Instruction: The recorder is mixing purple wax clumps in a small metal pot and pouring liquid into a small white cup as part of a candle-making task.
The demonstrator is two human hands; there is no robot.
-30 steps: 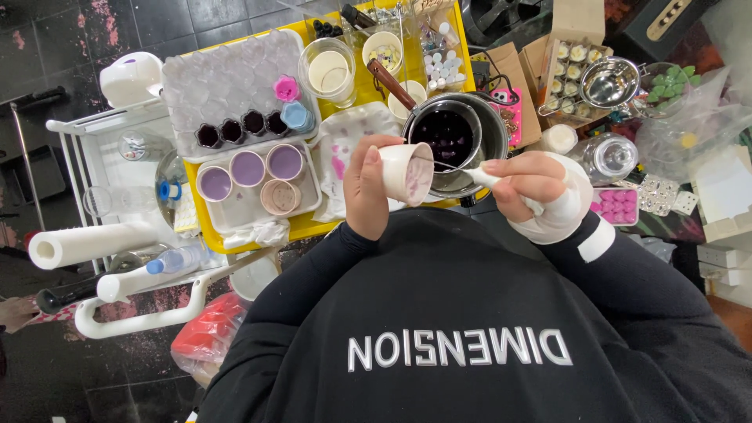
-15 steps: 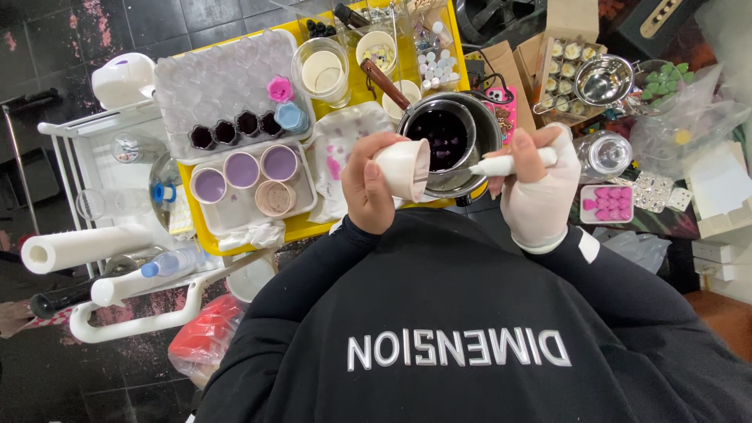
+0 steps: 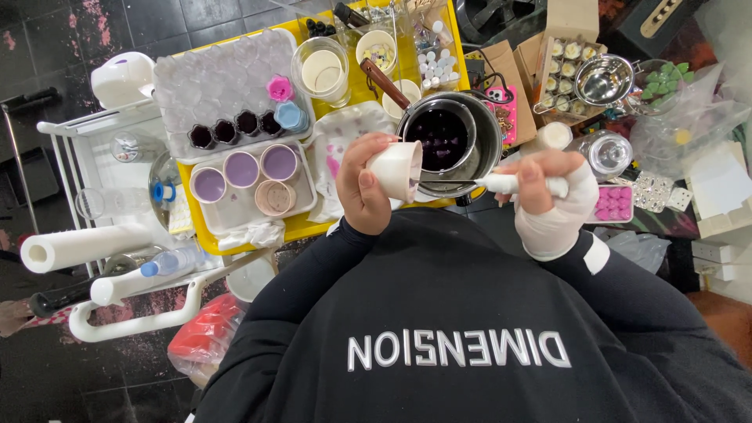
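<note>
L hand (image 3: 362,196) grips tilted white cup (image 3: 396,170), R hand (image 3: 548,196) clasps spatula (image 3: 501,184) w/ tip inside, by pot (image 3: 458,141) w/ dark liquid.

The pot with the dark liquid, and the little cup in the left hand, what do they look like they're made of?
The pot looks like polished metal, probably stainless steel: silvery wall with bright reflections, plus a brown, wood-like handle. The small cup in the left hand looks like matte off-white plastic or silicone; its dull, unreflective surface leaves that open.

Yellow tray (image 3: 301,227), lilac-filled cups (image 3: 241,168), dark purple liquid in steel pot (image 3: 489,137).
</note>
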